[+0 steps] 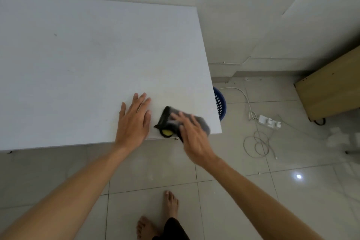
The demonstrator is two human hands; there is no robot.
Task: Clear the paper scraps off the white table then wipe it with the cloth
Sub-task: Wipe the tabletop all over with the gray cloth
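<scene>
1. I see the white tabletop [78,54] filling the upper left of the head view, its near edge running across the middle and its right corner close to my right hand.
2. My left hand [133,122] lies flat on the tabletop near the front edge, fingers straight and slightly spread, palm down, holding nothing.
3. My right hand [191,132] sits just to the right of the left one, blurred, with its fingers extended and pressed on top of the cloth [171,119]; I see no curl around it.
4. The cloth is dark grey to black, bunched on the tabletop at the front right corner, partly under my right hand, with a small yellow patch [167,132] showing at its near edge.
5. I can make out no paper scraps on the tabletop surface in view; only a faint dark speck [55,35] shows far left.
6. A blue perforated basket [220,103] stands on the floor, half hidden behind the tabletop's right edge.
7. A white power strip [269,121] with coiled cable lies on the tiled floor to the right, and a wooden cabinet [331,87] stands beyond it.
8. My bare feet [155,218] show at the bottom.
</scene>
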